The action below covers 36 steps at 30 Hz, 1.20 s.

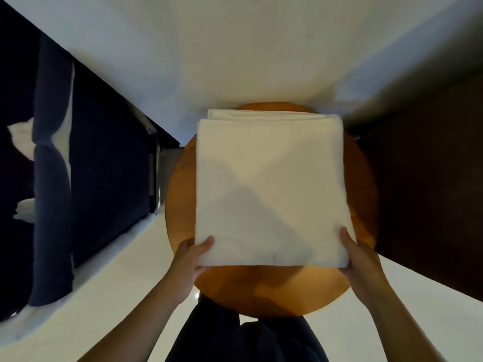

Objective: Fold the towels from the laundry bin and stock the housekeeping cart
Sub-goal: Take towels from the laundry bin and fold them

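You're looking straight down on a round wooden table (180, 194), and the folded white towel (271, 184) lies flat on it, filling most of the top and lined up square to you. Its far edge at 12 o'clock shows several stacked layers, so it's folded more than once. Your left hand (189, 259) has the near corner at 7 o'clock, thumb on top of the cloth and fingers tucked beneath, pinching it. Your right hand (358, 257) does the same at 5 o'clock, thumb lying along the towel's right edge, fingers under the corner, clamped on the fabric. That near edge sits slightly raised off the wood between your two grips. Out at 9 o'clock there's a dark navy fabric cart or bin (104, 163) with a metal frame rail (157, 178) beside the table, and white cloth (22, 135) peeks out of its pockets. At 3 o'clock stands a dark brown panel (423, 173). Pale floor (125, 278) runs under your arms, and a white wall (235, 48) fills 12 o'clock.
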{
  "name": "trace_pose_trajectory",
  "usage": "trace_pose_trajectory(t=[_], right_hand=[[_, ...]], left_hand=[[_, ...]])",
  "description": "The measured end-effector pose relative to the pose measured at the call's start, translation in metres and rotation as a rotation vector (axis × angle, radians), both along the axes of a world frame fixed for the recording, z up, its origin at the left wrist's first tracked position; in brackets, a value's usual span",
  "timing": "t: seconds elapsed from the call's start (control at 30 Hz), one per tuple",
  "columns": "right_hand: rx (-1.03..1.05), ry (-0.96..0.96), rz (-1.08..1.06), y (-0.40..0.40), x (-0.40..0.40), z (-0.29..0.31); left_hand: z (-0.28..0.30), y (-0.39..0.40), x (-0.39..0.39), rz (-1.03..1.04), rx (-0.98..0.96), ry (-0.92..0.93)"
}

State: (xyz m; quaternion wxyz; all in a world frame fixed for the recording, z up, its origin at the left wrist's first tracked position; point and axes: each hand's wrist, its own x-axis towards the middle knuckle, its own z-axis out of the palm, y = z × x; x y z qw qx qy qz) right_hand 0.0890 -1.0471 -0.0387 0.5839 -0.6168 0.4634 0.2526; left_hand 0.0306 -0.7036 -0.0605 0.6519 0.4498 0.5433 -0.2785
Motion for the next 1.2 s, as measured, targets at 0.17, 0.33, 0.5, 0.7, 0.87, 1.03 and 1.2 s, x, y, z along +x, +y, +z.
trace_pose_trajectory(t=[0.17, 0.33, 0.5, 0.7, 0.87, 1.03, 1.2], right_hand=[[0.302, -0.007, 0.063, -0.018, 0.031, -0.004], [0.413, 0.094, 0.069, -0.020, 0.070, -0.008], [0.361, 0.000, 0.186, -0.012, 0.099, -0.012], [0.300, -0.122, 0.217, 0.002, 0.142, -0.019], [0.146, -0.296, 0.219, 0.009, 0.146, 0.004], [0.092, -0.391, 0.140, 0.003, 0.155, 0.021], [0.044, -0.147, 0.341, -0.011, 0.127, -0.018]], left_hand=[[0.019, 0.000, 0.027, -0.126, -0.148, -0.129], [0.013, 0.009, 0.073, -0.084, -0.128, -0.174], [0.007, 0.022, 0.101, -0.159, -0.194, -0.141], [0.002, 0.019, 0.129, -0.313, -0.056, -0.181], [0.023, 0.017, 0.141, -0.360, 0.026, -0.358], [0.022, 0.019, 0.153, -0.328, 0.070, -0.441], [-0.012, 0.013, 0.129, -0.347, 0.163, -0.268]])
